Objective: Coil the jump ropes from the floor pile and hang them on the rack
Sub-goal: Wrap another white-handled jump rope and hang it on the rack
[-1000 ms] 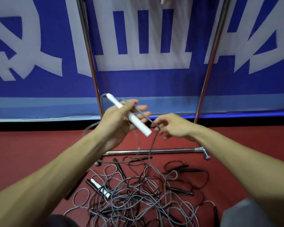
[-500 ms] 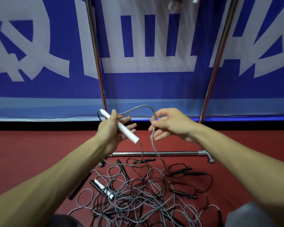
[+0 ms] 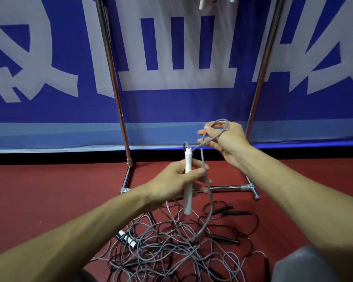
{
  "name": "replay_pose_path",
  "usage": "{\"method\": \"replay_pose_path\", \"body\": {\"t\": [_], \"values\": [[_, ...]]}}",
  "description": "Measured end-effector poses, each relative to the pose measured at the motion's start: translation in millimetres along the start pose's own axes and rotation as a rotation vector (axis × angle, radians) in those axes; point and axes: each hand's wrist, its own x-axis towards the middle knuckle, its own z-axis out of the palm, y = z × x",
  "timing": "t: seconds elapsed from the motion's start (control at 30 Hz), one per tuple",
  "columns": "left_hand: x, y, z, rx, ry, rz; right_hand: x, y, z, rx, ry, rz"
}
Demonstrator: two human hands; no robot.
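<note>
The left hand (image 3: 177,177) grips a white handle (image 3: 188,192) around its middle, fingers curled round it and the thumb lying across the front. The handle stands nearly upright, its cord end at 12 o'clock. From that end the grey cord (image 3: 209,192) rises towards 1 o'clock to the right hand (image 3: 225,139), forms one small loop over that hand's fingers, where thumb and forefinger seem to pinch the crossing, then drops past the left hand's fingertips towards 6 o'clock into the pile (image 3: 171,253) on the red floor (image 3: 39,196).

By count there are two hands, one handle held, one second white handle (image 3: 127,239) in the pile at 7 o'clock of the held one, and at least four black handles (image 3: 221,238) at 4 to 5 o'clock. The rack (image 3: 110,68) shows two uprights and one base bar, with three pale handle ends (image 3: 203,4) hanging at 12 o'clock in front of the blue banner (image 3: 171,106).

Half a second ago the handle lay slanted, and the cord arched freely between the hands. Now the handle is upright, the right hand is higher and further right, and the cord is looped round its fingers.
</note>
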Motion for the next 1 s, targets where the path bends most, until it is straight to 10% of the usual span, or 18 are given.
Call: {"method": "replay_pose_path", "body": {"t": [0.17,0.53,0.83,1.0], "values": [[1,9,-5,-0.165,0.146,0.022,2,12,-4,-0.215,-0.060,0.107],[2,44,-66,-0.800,0.522,0.278,-22,29,15,-0.881,-0.819,0.266],[-2,38,-73,-0.906,0.440,0.246,-21,44,37,-0.950,-0.805,-0.057],[0,38,-74,-0.876,0.481,0.280,-29,34,35,-0.859,-0.855,0.080]]}}
